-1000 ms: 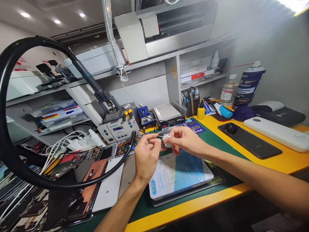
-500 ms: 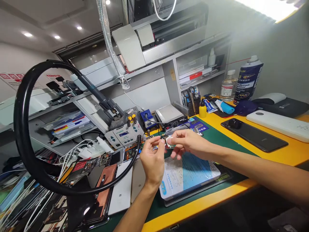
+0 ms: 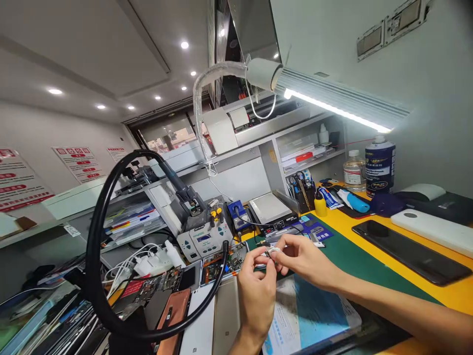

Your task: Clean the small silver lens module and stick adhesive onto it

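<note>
My left hand (image 3: 258, 288) is raised over the near edge of the bench, its thumb and fingers pinched on a small dark piece. Beside it my right hand (image 3: 301, 259) pinches a small white object (image 3: 272, 251), which touches the dark piece between the fingertips. Fingers hide most of both items, so their exact nature is unclear. Beneath the hands lies a blue and white box (image 3: 314, 313) on the green mat (image 3: 373, 266).
A black hose (image 3: 92, 246) loops at the left before the hot-air station (image 3: 203, 239). Phones, circuit boards and cables crowd the left side. On the right are a black phone (image 3: 410, 251), a white device (image 3: 436, 229) and a spray can (image 3: 380, 167). A lit lamp (image 3: 336, 106) hangs above.
The view has tilted up, so the hands and bench appear lower and the lamp shows fully. Both hands still pinch the small items, with fingertips slightly rearranged.
</note>
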{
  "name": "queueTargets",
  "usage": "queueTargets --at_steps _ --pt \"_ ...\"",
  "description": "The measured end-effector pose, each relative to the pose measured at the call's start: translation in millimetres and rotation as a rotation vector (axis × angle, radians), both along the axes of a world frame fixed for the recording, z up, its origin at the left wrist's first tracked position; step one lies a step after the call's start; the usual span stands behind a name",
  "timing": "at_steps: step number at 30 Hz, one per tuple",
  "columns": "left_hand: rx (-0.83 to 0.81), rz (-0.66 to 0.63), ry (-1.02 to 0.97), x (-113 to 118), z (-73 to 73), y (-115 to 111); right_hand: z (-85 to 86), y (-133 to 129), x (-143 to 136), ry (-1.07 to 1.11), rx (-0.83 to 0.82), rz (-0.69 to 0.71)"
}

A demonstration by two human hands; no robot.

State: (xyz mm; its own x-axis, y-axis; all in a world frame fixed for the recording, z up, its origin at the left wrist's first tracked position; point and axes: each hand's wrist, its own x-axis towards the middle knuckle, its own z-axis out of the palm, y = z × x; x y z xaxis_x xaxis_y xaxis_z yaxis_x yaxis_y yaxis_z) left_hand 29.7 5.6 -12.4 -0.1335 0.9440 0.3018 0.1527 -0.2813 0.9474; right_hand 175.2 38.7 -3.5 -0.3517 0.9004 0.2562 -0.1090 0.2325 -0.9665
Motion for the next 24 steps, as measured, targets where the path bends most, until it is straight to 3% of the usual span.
queueTargets --at_steps 13,24 --pt "0.114 0.048 0.113 -3.6 -5.9 3.3 -3.4 3.2 0.2 -0.096 0.093 -0.008" --pt "0.075 -0.024 -0.062 -2.4 1.4 3.2 -1.0 2.5 0.7 -0.085 0.205 -0.017"
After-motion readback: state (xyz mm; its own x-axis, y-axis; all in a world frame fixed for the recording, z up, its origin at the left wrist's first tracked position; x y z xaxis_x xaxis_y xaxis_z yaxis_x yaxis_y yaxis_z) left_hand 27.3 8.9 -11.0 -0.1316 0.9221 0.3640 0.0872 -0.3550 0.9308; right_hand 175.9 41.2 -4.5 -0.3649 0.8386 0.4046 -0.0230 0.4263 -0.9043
